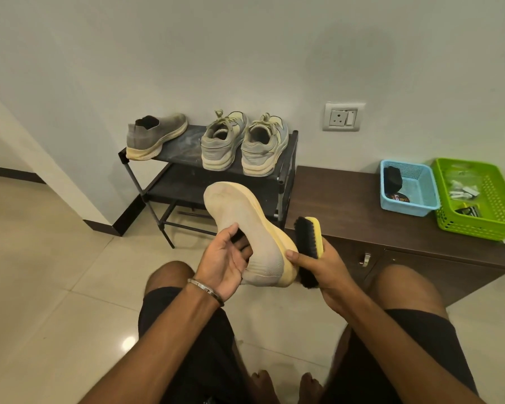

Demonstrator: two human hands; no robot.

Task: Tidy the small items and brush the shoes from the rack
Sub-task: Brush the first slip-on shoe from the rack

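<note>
My left hand [226, 262] grips a grey knit slip-on shoe [245, 228] with a pale yellow sole, fingers tucked into its opening, sole turned up and away from me. My right hand [324, 269] holds a yellow-backed brush [309, 243] with black bristles, its thumb resting against the shoe's heel. The brush sits just right of the shoe. On the black shoe rack [283, 170] stands the matching grey slip-on [153, 137] at the left and a pair of laced grey-green sneakers [244, 142] at the right.
A dark wooden cabinet [347, 199] stands right of the rack, carrying a blue basket [411, 205] with dark items and a green basket [496, 205] with small packets. A wall socket [343, 116] is above. My knees and bare feet are below, on a glossy tiled floor.
</note>
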